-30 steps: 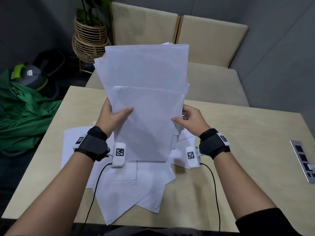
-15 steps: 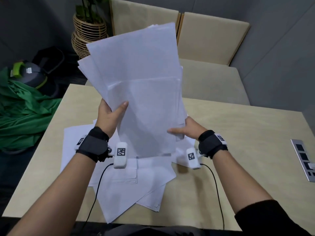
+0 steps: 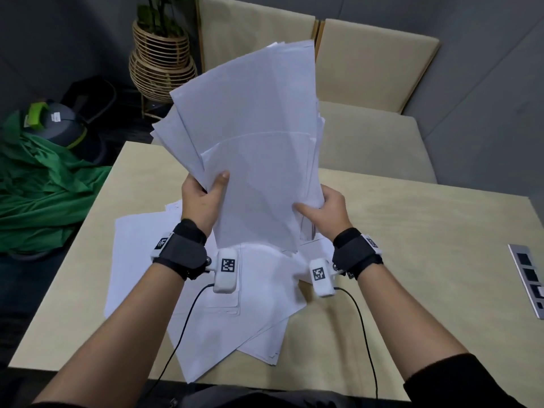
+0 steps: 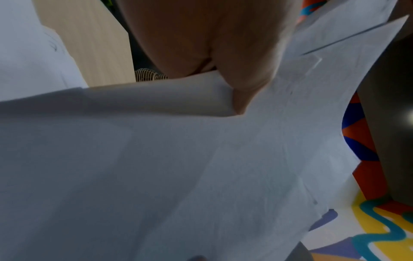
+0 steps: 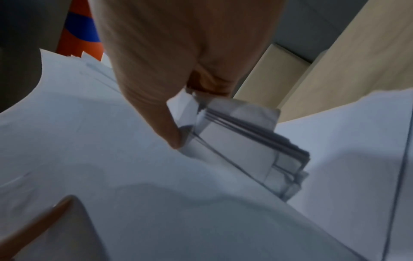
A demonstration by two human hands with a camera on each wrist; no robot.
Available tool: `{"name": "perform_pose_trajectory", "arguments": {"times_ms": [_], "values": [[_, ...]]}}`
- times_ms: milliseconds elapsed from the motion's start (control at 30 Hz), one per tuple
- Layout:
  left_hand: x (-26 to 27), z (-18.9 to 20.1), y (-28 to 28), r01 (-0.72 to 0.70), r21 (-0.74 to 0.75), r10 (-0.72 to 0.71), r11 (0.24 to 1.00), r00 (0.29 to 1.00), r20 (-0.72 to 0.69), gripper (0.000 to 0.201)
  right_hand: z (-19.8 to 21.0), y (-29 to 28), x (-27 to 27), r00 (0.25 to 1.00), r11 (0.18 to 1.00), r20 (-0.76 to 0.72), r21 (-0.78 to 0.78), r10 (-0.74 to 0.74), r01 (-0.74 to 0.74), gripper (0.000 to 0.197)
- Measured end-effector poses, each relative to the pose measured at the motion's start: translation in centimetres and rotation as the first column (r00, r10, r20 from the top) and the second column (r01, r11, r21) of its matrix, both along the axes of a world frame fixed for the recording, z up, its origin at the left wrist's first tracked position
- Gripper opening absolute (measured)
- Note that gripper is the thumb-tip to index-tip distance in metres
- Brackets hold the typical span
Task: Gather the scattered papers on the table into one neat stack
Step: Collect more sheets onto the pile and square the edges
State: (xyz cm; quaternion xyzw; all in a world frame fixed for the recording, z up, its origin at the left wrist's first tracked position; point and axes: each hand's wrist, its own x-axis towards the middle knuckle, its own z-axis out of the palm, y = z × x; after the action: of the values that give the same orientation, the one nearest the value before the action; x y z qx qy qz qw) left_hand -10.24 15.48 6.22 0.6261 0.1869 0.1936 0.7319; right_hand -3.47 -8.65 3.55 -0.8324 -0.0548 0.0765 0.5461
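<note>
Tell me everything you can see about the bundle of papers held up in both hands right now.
The bundle of papers is plain white sheets, held upright above the table and leaning slightly left. Its top edges are fanned and uneven, not squared. The left hand grips its lower left edge, thumb on the front; the right hand pinches the lower right edge. More loose sheets lie on the table below it.

You hold the bundle of sheets [image 3: 250,148] upright above the desk [image 3: 412,260], left hand [image 3: 200,201] at its left edge, right hand [image 3: 326,210] at its right edge. Loose papers [image 3: 229,319] lie overlapped on the desk below, toward the near edge. A socket panel [image 3: 528,275] sits at the right edge. Chairs [image 3: 368,113] stand behind the far edge.
</note>
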Motion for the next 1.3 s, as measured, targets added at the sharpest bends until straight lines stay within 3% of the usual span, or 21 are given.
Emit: {"name": "perform_pose_trajectory", "arguments": {"times_ms": [167,267,333,433,600,700,833,1000,1167,1300], "values": [[-0.3,0.4,-0.8,0.019,0.031,-0.02,0.999,0.999,0.033,0.018,0.4,1.1,-0.5,0.993,0.998,0.118,-0.063,0.009,-0.001,0.026],[-0.4,0.4,-0.4,0.042,0.062,-0.044,0.997,0.998,0.038,0.016,0.0,1.4,-1.1,0.996,0.991,0.07,-0.128,0.055,-0.046,0.031],[-0.3,0.2,0.1,0.056,0.096,-0.06,0.994,0.998,0.034,0.029,-0.7,1.5,-1.4,0.997,0.989,-0.014,-0.125,0.077,-0.078,0.039],[-0.2,0.3,0.7,0.095,0.151,-0.101,0.984,0.994,0.031,0.053,-1.0,1.5,-1.5,0.998,1.0,-0.06,0.003,0.016,-0.016,0.046],[0.2,0.5,1.5,0.076,0.131,-0.079,0.988,0.997,0.016,0.073,-0.4,1.7,-1.7,0.997,0.976,-0.076,0.217,-0.002,0.018,0.045],[0.1,0.6,1.3,0.092,0.083,-0.093,0.992,0.996,0.01,0.069,-0.4,2.0,-1.7,0.991,0.947,-0.113,0.305,-0.068,0.1,0.046],[0.1,0.6,1.5,0.206,0.128,-0.204,0.97,0.979,-0.023,0.066,-0.5,2.2,-1.8,0.995,0.97,-0.095,0.236,-0.042,0.064,0.05],[0.4,0.6,1.6,0.267,0.102,-0.261,0.958,0.963,-0.075,0.071,0.2,2.2,-1.4,0.994,0.945,-0.109,0.323,-0.01,0.045,0.05],[0.0,-0.1,2.2,0.204,0.1,-0.201,0.974,0.979,-0.039,0.066,0.5,1.8,-1.4,0.994,0.915,-0.089,0.393,-0.06,0.09,0.042],[0.0,-1.1,2.1,0.271,0.094,-0.259,0.958,0.957,-0.128,0.06,-0.4,2.4,-2.0,0.986,0.93,-0.166,0.361,-0.012,0.072,0.047]]}}
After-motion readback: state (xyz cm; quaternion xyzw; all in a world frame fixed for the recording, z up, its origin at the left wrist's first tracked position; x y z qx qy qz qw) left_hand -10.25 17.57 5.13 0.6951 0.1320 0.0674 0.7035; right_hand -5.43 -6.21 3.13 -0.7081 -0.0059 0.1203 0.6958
